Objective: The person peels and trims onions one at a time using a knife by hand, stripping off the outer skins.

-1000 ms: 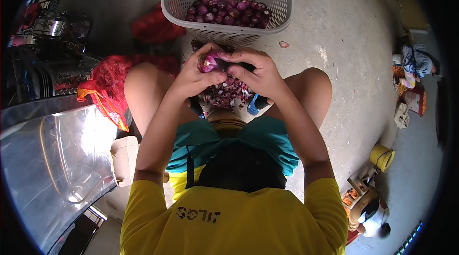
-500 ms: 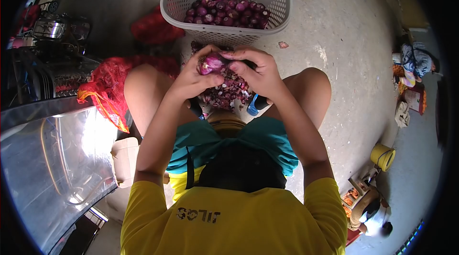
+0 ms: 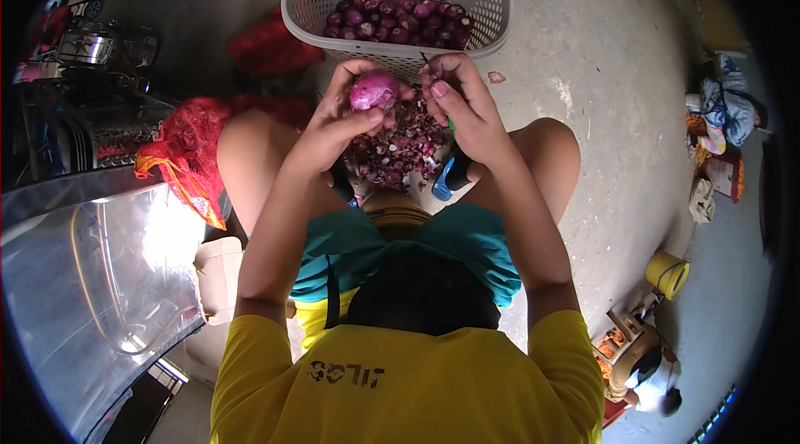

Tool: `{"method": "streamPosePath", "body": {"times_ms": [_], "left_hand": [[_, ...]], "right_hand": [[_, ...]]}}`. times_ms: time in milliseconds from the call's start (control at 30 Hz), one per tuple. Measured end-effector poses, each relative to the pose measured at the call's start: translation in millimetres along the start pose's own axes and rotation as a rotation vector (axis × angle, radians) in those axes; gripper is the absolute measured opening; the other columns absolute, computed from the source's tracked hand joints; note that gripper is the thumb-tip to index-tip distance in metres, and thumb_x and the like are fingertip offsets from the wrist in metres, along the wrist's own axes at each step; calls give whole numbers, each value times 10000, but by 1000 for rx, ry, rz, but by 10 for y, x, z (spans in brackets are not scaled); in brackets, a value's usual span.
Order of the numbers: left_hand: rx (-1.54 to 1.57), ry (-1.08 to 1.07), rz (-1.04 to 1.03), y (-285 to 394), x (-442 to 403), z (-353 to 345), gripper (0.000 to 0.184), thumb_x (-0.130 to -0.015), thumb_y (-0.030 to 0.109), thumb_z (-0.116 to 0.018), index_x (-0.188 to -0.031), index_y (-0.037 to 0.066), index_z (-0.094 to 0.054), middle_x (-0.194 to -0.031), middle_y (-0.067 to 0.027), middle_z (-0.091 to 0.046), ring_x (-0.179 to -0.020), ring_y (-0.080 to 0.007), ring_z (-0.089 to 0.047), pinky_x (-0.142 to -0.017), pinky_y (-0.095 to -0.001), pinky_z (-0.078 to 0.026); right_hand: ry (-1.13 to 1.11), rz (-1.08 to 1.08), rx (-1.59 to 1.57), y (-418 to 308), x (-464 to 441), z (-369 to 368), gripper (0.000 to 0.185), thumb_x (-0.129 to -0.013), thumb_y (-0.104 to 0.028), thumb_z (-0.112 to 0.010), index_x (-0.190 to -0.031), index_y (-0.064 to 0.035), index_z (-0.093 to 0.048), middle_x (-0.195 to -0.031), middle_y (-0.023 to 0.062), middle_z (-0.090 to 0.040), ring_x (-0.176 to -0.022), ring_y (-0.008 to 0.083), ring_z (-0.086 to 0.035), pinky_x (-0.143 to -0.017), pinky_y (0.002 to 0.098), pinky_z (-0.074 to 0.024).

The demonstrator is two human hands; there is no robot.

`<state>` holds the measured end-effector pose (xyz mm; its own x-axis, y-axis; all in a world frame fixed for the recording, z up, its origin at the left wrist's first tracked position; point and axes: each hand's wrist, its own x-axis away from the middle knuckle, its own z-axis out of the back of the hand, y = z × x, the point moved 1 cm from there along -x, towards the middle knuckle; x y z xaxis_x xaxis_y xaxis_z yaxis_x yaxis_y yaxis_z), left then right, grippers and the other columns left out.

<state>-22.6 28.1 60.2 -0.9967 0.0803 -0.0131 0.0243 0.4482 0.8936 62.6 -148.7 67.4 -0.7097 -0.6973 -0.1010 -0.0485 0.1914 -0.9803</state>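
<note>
A shiny purple-red onion (image 3: 373,91) rests in my left hand (image 3: 340,115), whose fingers curl round it from the left and below. To its right, apart from the onion, my right hand (image 3: 467,107) is closed. What looks like a small knife (image 3: 451,123) sits in it; a bit of green handle shows below the fingers and a thin dark tip pokes out above, the rest hidden. Some dark skin seems pinched at those fingertips. Below both hands, a pile of onion skins (image 3: 400,152) covers the floor between my feet.
A grey perforated basket (image 3: 396,51) with many onions (image 3: 400,19) stands just beyond my hands. Red mesh sacks (image 3: 196,144) lie on the left, near a motorcycle (image 3: 87,48). At right are a yellow bucket (image 3: 667,274) and a seated person (image 3: 646,369).
My hands have moved apart. The right hand has drawn off the onion to the right, and the onion in my left hand has turned and risen slightly, showing a smoother, brighter surface.
</note>
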Motion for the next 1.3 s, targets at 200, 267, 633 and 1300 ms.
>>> {"method": "streamPosePath", "body": {"times_ms": [200, 267, 633, 1300], "left_hand": [[330, 154, -29, -54, -57, 21, 453, -915, 265, -536, -1275, 29, -397, -1186, -116, -530, -974, -197, -557, -843, -346, -449], [366, 170, -26, -144, -50, 106, 444, -929, 292, -515, -1277, 40, -407, -1148, -75, -543, -1006, -196, -554, -808, -332, -458], [388, 78, -7, -39, -95, 18, 462, -916, 237, -496, -1317, 67, -341, -1148, -125, -532, -1088, -262, -534, -889, -357, -442], [267, 123, -31, -57, -75, -72, 479, -874, 27, -475, -1333, 66, -344, -1232, -92, -465, -1137, -193, -464, -993, -367, -352]], "right_hand": [[117, -75, 273, -4, 15, -25, 235, -973, -208, -444, -1068, 5, -467, -741, 42, -538, -625, 84, -509, -567, 261, -438], [97, -143, 378, 0, 7, -13, 256, -957, -228, -479, -1071, 1, -472, -782, 86, -572, -667, 155, -566, -609, 299, -459], [85, -8, 632, 3, -35, -18, 343, -859, -278, -607, -1045, -10, -499, -907, 203, -620, -864, 391, -606, -724, 421, -464], [-35, 98, 626, -143, -4, -132, 353, -909, -212, -516, -1224, -59, -475, -1173, 174, -553, -1018, 339, -573, -848, 405, -454]]}}
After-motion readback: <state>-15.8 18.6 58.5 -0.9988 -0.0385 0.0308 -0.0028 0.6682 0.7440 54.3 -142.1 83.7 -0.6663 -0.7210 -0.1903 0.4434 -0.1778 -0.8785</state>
